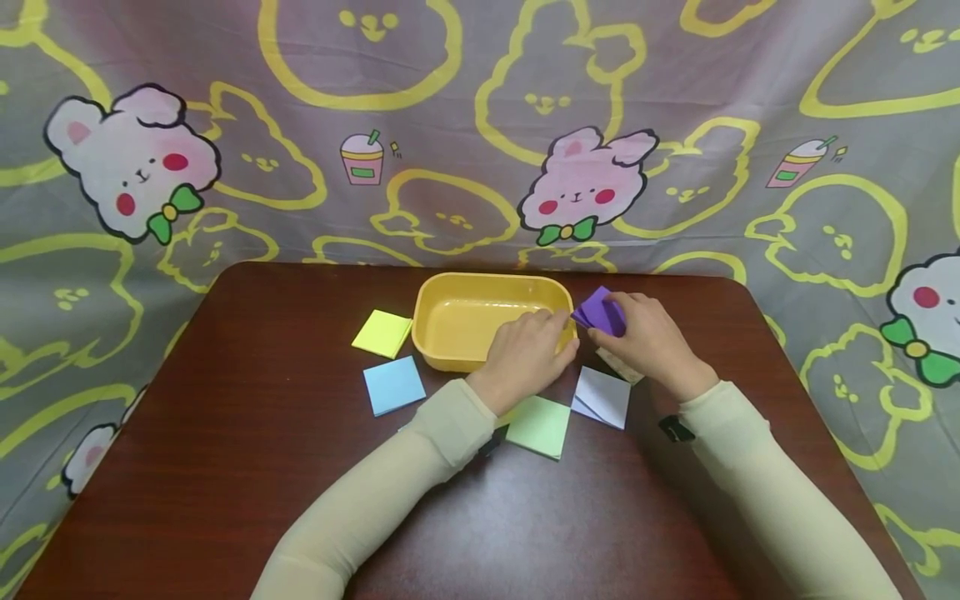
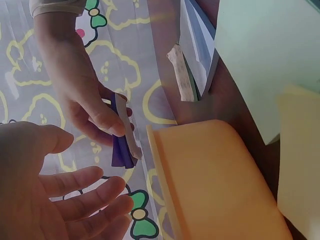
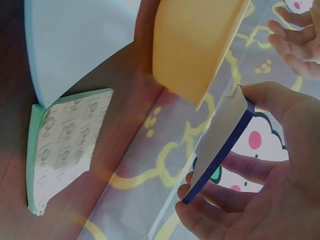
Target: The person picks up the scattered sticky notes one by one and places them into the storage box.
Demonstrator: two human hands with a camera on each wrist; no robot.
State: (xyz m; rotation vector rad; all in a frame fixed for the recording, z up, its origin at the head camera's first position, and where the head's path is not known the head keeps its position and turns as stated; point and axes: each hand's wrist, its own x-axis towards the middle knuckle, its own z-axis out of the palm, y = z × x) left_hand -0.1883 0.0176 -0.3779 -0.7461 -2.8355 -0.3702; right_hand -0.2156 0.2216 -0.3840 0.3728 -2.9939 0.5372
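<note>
My right hand (image 1: 660, 342) holds a purple sticky note pad (image 1: 604, 315) just off the right end of a yellow plastic tub (image 1: 450, 362). In the right wrist view the thumb and fingers pinch the pad by opposite edges, its pale backing showing. My left hand (image 1: 525, 354) hovers over the tub's right part. In the left wrist view its fingers are spread and loosely bent, with nothing in them. Below the right hand lies a pad with a printed backing (image 3: 70, 140) and a green edge, partly hidden in the head view.
Left of the tub lie a yellow pad (image 1: 381, 333) and a light blue pad (image 1: 394, 386). In front are a light green pad (image 1: 538, 427) and a pale lavender pad (image 1: 602, 397). A yellowish piece beneath the left sleeve is mostly hidden. A patterned curtain (image 1: 450, 150) hangs behind the brown table (image 1: 247, 442).
</note>
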